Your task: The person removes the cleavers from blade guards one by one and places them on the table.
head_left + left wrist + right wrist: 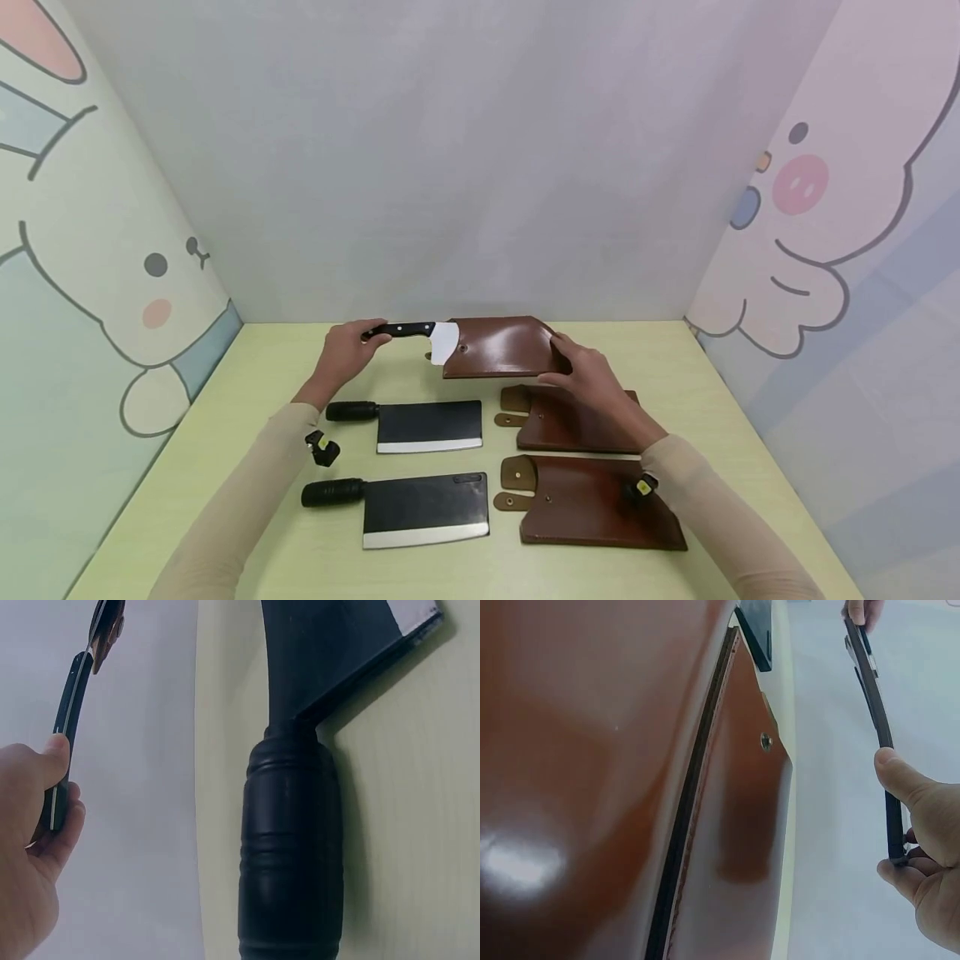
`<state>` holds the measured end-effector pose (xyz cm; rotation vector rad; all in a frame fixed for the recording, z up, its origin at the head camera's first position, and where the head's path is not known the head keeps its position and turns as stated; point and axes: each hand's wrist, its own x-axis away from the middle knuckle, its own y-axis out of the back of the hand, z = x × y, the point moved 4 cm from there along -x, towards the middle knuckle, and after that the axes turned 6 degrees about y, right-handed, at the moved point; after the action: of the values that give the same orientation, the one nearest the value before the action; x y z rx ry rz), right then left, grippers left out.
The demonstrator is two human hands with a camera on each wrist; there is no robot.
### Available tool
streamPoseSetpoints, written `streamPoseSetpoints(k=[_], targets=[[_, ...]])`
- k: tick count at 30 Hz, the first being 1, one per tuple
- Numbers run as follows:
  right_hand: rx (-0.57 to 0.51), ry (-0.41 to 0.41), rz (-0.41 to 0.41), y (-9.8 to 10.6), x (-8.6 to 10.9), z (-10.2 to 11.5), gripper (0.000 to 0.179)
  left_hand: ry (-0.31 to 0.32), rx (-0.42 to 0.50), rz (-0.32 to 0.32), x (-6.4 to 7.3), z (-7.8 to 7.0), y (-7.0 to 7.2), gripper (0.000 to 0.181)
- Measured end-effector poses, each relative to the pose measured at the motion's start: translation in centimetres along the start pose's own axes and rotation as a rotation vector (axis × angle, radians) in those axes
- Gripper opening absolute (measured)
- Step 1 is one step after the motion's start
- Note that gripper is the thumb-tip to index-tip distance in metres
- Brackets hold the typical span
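Observation:
My left hand (349, 354) grips the black riveted handle (408, 329) of a cleaver, held up above the far part of the table. Most of its blade is inside a brown leather sheath (502, 348); only a strip of bright blade (445, 342) by the handle shows. At the sheath's other end, my right hand (588, 375) pinches the edge between thumb and fingers. In the right wrist view the sheath (880, 712) appears edge-on, with the right hand (930, 832) at its near end. The left wrist view shows the left hand (34, 825) around the handle's end.
Two dark cleavers, one farther (429, 425) and one nearer (426, 510), lie on the pale table (255, 533), handles to the left. Right of them lie two more brown sheaths, one farther (577, 421) and one nearer (600, 504). A grey wall (465, 167) stands behind.

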<state>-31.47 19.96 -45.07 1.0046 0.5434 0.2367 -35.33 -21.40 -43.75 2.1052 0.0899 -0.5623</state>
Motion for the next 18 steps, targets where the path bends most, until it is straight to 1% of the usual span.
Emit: streamPoseSetpoints(k=[4,9,18], targets=[[-0.004,0.010,-0.004,0.22,0.08,-0.10,0.084,-0.006,-0.001,-0.009,0.03,0.39,0.15,0.036],[-0.004,0.012,-0.004,0.21,0.09,-0.23,0.083,0.006,0.000,-0.014,0.10,0.75,0.33,0.036],[0.010,-0.009,-0.013,0.60,0.21,-0.53,0.084,0.014,-0.012,-0.025,0.35,0.96,0.88,0.038]])
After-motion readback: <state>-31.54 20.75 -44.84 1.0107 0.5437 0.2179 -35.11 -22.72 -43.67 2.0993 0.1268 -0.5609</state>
